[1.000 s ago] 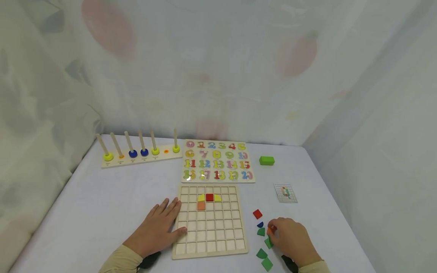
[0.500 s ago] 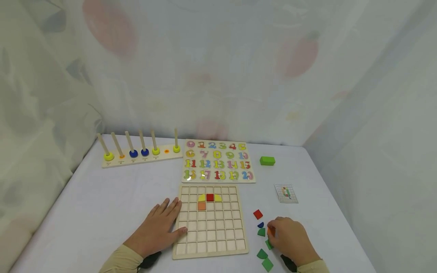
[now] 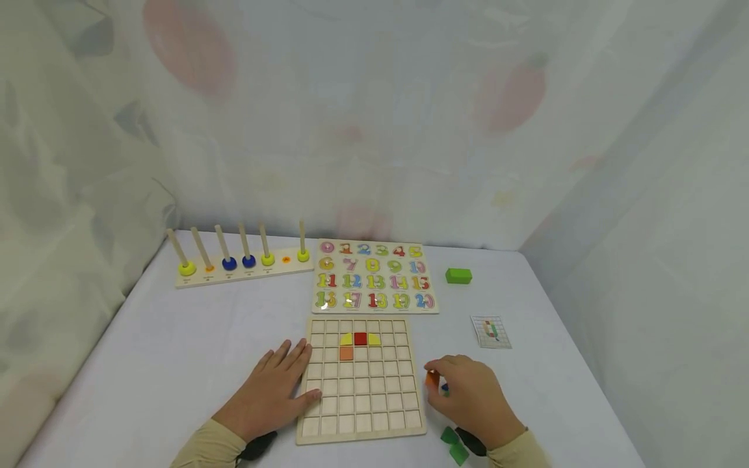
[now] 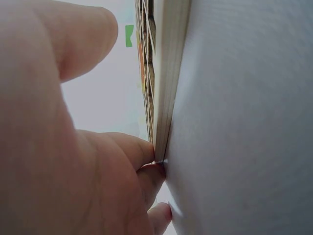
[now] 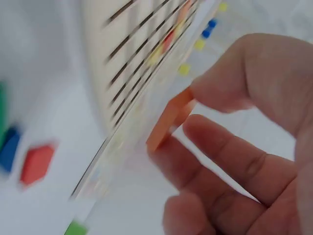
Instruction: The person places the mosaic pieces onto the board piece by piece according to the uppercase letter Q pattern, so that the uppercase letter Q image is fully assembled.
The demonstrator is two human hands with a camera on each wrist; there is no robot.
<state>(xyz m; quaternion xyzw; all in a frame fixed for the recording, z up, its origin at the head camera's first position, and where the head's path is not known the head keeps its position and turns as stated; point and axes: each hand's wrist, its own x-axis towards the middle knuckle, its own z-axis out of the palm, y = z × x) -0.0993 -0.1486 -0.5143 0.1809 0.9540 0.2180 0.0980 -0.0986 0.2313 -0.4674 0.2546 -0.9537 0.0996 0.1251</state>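
Observation:
In the head view my left hand (image 3: 270, 394) lies along the left edge of a wooden grid board (image 3: 361, 388), its fingers straight. The left wrist view has those fingers touching the board's edge (image 4: 168, 63). My right hand (image 3: 470, 395) is off the board's right side and pinches an orange tile (image 3: 432, 379) between thumb and fingertips; the right wrist view shows the orange tile (image 5: 171, 117) tilted, above the table. On the board sit a red square (image 3: 360, 338) between two yellow quarter-round tiles (image 3: 346, 339), and another orange square (image 3: 346, 353) below the left one.
Green tiles (image 3: 459, 454) lie by my right wrist; a red tile (image 5: 37, 164) and a blue one (image 5: 10, 148) are nearby. A pattern card (image 3: 491, 332), a green block (image 3: 458, 276), a number puzzle (image 3: 374, 276) and a peg stand (image 3: 246, 266) are farther back.
My right hand has moved left and slightly away from me, carrying the orange tile from among the loose tiles toward the board. My left hand has stayed in place.

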